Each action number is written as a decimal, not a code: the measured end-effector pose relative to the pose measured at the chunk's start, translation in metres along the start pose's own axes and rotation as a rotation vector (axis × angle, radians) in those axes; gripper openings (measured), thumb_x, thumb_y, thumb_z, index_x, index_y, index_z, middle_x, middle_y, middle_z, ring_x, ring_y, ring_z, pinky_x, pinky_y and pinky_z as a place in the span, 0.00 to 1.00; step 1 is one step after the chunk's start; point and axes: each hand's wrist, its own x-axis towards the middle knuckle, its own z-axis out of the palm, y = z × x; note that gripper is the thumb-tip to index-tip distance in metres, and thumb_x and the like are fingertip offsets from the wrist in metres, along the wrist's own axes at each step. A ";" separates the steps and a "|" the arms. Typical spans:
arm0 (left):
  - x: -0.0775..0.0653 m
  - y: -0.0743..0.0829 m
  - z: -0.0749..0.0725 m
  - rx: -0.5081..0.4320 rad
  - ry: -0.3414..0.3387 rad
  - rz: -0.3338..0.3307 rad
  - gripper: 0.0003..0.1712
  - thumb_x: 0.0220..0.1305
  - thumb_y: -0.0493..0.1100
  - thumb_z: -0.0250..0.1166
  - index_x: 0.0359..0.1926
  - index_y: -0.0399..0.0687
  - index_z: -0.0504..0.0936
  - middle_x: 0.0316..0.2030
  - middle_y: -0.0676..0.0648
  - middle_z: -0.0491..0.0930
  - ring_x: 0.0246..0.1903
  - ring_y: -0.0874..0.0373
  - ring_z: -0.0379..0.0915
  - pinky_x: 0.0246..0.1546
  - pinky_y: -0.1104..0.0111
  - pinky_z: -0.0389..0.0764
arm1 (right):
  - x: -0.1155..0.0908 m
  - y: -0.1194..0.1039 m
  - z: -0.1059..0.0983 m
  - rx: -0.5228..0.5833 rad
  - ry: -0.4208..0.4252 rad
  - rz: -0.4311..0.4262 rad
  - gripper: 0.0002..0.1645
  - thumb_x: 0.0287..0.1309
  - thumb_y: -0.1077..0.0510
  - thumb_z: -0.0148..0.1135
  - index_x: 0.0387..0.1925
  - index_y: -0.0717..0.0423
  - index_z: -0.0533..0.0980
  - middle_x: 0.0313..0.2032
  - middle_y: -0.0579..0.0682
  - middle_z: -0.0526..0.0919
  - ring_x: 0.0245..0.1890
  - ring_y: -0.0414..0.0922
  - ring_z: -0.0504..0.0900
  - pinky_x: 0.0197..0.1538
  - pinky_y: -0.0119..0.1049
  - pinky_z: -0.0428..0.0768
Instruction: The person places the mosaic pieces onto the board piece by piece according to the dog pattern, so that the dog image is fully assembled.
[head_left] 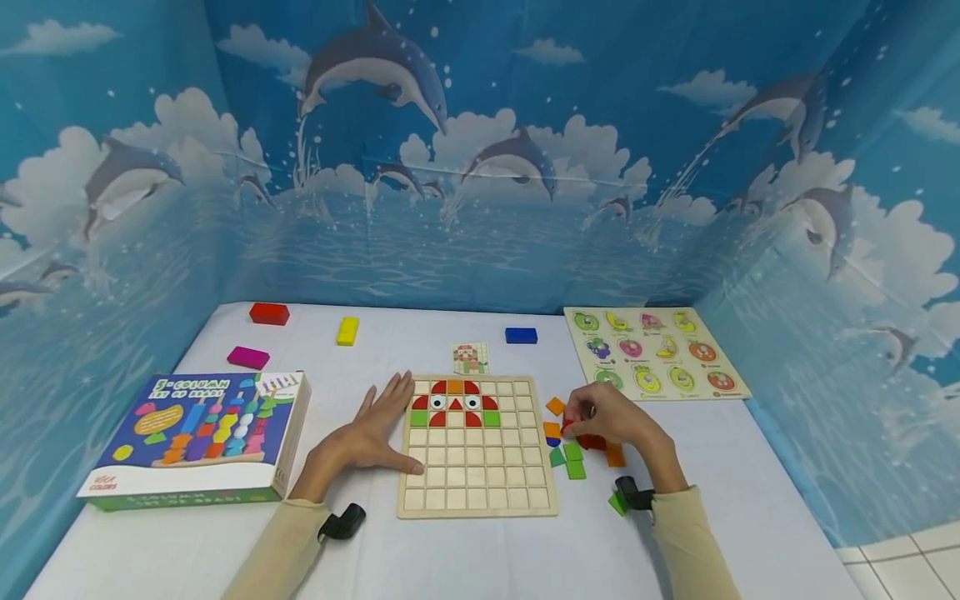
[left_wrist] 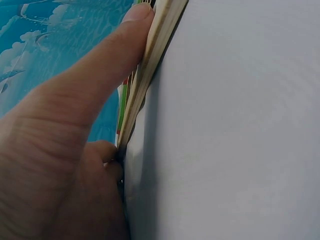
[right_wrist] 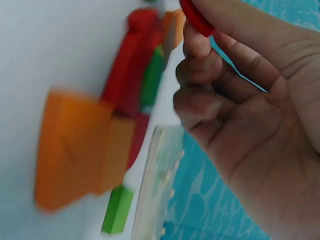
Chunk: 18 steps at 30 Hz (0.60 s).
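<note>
Pinching a red piece (right_wrist: 195,20), the right hand (head_left: 617,415) slants its length down-right in wrist view.

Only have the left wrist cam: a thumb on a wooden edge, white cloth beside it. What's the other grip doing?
Observer: The right grip pinches a small red piece.
Operator: And the face of that wooden thing? I only get it edge-on.
Observer: It's a gridded board, with two eye tiles set in its upper part among red, green and orange pieces.
Operator: Anything just past its far edge?
Observer: A small picture card lies there, printed with a coloured figure.
</note>
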 end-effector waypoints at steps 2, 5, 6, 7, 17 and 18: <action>0.001 -0.001 0.001 0.003 0.009 -0.001 0.86 0.44 0.70 0.85 0.88 0.45 0.39 0.88 0.46 0.32 0.86 0.49 0.21 0.84 0.46 0.24 | 0.003 -0.008 0.004 0.010 0.023 -0.080 0.08 0.60 0.62 0.81 0.36 0.57 0.86 0.29 0.45 0.83 0.30 0.43 0.77 0.34 0.30 0.79; -0.001 -0.001 0.001 0.005 0.013 -0.015 0.87 0.42 0.72 0.85 0.88 0.47 0.39 0.88 0.47 0.32 0.86 0.50 0.21 0.84 0.46 0.24 | 0.013 -0.028 0.019 0.063 0.019 -0.223 0.07 0.63 0.64 0.78 0.41 0.61 0.88 0.34 0.46 0.89 0.31 0.40 0.81 0.36 0.30 0.83; -0.001 -0.001 0.001 0.004 0.012 -0.023 0.87 0.42 0.72 0.85 0.88 0.47 0.39 0.88 0.48 0.32 0.86 0.50 0.20 0.84 0.46 0.24 | 0.018 -0.036 0.027 0.091 0.004 -0.266 0.07 0.64 0.64 0.77 0.42 0.62 0.89 0.36 0.48 0.91 0.31 0.39 0.82 0.38 0.30 0.85; -0.002 0.000 0.001 0.006 0.009 -0.031 0.88 0.42 0.72 0.85 0.88 0.48 0.38 0.88 0.49 0.32 0.86 0.51 0.20 0.84 0.47 0.24 | 0.023 -0.043 0.034 0.113 -0.013 -0.300 0.07 0.64 0.65 0.77 0.43 0.63 0.89 0.37 0.49 0.92 0.32 0.39 0.84 0.39 0.30 0.86; 0.001 -0.002 0.002 0.016 0.008 -0.017 0.87 0.42 0.73 0.85 0.88 0.49 0.38 0.88 0.49 0.32 0.86 0.51 0.20 0.84 0.46 0.23 | 0.064 -0.101 0.089 0.200 -0.148 -0.385 0.07 0.68 0.69 0.71 0.44 0.66 0.90 0.37 0.54 0.93 0.27 0.49 0.88 0.33 0.30 0.86; 0.001 -0.003 0.002 0.016 0.007 -0.014 0.87 0.42 0.73 0.85 0.88 0.49 0.38 0.88 0.49 0.32 0.86 0.51 0.20 0.84 0.46 0.23 | 0.068 -0.104 0.093 0.200 -0.148 -0.382 0.06 0.67 0.70 0.71 0.44 0.66 0.90 0.35 0.55 0.93 0.26 0.48 0.88 0.32 0.30 0.86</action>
